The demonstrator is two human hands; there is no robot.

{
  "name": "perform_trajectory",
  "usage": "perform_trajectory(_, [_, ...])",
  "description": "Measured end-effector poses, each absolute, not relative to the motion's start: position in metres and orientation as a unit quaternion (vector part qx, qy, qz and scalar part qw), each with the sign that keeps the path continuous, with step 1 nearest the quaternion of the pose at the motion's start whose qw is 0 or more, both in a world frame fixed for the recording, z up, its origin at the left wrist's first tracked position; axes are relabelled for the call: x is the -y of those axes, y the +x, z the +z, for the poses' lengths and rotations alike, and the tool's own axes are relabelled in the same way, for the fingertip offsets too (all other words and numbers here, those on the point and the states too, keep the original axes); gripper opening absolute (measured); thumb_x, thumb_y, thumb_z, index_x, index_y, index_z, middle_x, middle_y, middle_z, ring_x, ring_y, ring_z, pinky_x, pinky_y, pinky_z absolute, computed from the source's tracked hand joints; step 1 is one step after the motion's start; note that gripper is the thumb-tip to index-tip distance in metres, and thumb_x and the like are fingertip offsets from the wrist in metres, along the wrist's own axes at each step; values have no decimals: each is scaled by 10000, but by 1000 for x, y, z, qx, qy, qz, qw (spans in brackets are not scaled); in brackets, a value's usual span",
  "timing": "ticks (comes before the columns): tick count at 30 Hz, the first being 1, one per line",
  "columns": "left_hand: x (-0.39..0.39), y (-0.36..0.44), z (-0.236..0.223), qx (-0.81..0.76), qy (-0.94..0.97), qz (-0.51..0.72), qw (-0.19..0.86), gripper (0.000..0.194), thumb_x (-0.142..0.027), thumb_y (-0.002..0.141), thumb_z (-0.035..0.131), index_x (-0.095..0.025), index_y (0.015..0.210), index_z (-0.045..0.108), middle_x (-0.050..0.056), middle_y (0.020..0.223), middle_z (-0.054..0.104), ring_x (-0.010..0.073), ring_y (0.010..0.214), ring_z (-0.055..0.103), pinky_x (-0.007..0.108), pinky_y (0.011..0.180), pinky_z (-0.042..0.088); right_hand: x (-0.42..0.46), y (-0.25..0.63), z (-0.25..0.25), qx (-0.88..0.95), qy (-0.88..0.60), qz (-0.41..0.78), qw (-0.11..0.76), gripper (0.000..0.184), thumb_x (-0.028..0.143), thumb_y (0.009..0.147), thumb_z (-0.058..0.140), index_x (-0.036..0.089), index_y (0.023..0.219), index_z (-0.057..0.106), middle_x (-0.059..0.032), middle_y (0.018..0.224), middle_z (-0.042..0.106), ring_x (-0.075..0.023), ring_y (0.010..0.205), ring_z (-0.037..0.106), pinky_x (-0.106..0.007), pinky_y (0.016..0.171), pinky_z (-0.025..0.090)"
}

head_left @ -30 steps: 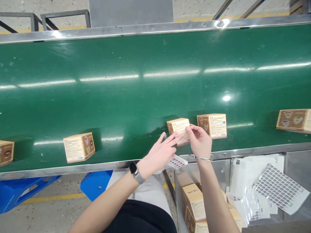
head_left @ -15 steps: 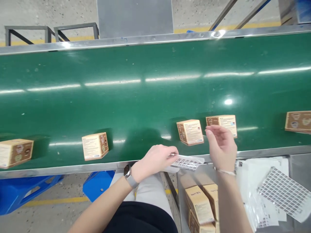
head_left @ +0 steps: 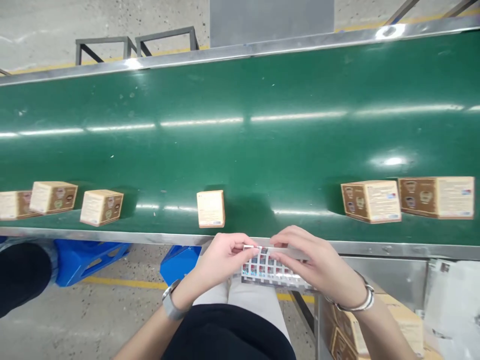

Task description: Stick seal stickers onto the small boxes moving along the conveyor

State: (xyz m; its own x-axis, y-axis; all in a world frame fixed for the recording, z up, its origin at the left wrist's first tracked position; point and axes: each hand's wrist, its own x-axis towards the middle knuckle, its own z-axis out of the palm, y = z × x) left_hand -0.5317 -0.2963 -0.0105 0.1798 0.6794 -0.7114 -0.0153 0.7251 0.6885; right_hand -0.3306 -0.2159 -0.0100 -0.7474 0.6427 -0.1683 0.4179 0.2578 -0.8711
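Left hand (head_left: 222, 256) and right hand (head_left: 320, 262) hold a sticker sheet (head_left: 269, 271) beside the rail (head_left: 150, 237).

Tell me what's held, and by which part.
A label sheet, held by its upper edge, near the left corner, in the left grip; the right grip is at that edge, its hold unclear.

I see yellow lines (head_left: 123, 283) on speckled floor (head_left: 172, 17), blue stools (head_left: 73, 262) toward eight o'clock, a grey panel (head_left: 272, 22) at twelve, light streaks (head_left: 202, 121) across the green worktop (head_left: 232, 160).
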Motion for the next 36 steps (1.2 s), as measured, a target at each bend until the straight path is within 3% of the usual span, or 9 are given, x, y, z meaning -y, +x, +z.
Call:
perform_trajectory(9, [313,-549,-7,-592,264,290,704,193,-276,862,581,-140,816,709,35,767,700,138,683,602,226,629,467,239,-366,-11,808,-325,484,88,197,177,969,441,228,833,574,-29,756,636,-165,674,619,-283,578,528])
perform_trajectory(15, [320,-555,-13,-604,243,298,698,206,-290,860,566,-139,791,687,4,678,635,118,615,531,221,580,392,252,-376,-18,881,-303,343,121,183,161,970,474,225,952,645,-51,840,712,-192,737,650,-345,663,523])
perform_trajectory(18, [322,-555,-18,-606,230,303,699,214,-309,855,565,-139,777,669,-18,624,577,105,575,475,220,550,347,259,-380,-20,893,-305,297,148,187,134,945,505,235,958,662,-77,960,730,-226,884,678,-383,753,544])
perform_trajectory(23, [326,-560,-27,-639,264,250,678,219,-293,885,535,-156,744,633,-35,605,558,105,556,466,218,527,344,264,-378,-35,796,-404,406,197,115,175,912,555,242,894,647,-101,1077,696,-238,1042,649,-426,879,530])
perform_trajectory(26, [329,-564,-31,-625,431,175,627,189,-215,909,527,-179,781,663,2,767,680,150,724,582,248,650,456,258,-377,-59,611,-573,488,243,113,324,883,609,228,832,642,-111,1139,667,-247,1082,628,-460,936,497])
perform_trajectory(28, [331,-563,-35,-586,566,160,557,176,-188,918,544,-190,805,679,47,1072,713,204,977,613,320,838,507,254,-379,-77,468,-651,528,280,213,424,832,651,212,810,640,-122,1205,650,-260,1109,619,-478,969,473])
perform_trajectory(31, [330,-557,-45,-528,716,138,436,197,-181,930,549,-172,775,671,67,1519,442,306,1386,396,497,1114,384,252,-389,-96,345,-670,574,320,295,483,773,687,193,810,646,-126,1264,633,-261,1135,608,-453,979,466])
perform_trajectory(33, [328,-552,-52,-503,760,102,400,213,-166,934,537,-161,759,659,61,1587,328,317,1482,244,549,1184,283,254,-395,-100,328,-665,579,339,288,472,765,696,191,798,642,-121,1249,639,-253,1120,610,-414,929,493])
perform_trajectory(36, [324,-545,-62,-490,774,59,397,213,-130,923,538,-158,743,648,58,1591,313,291,1490,233,530,1198,283,256,-398,-98,344,-673,552,353,263,449,765,696,195,783,629,-113,1189,655,-237,1058,624,-376,849,520])
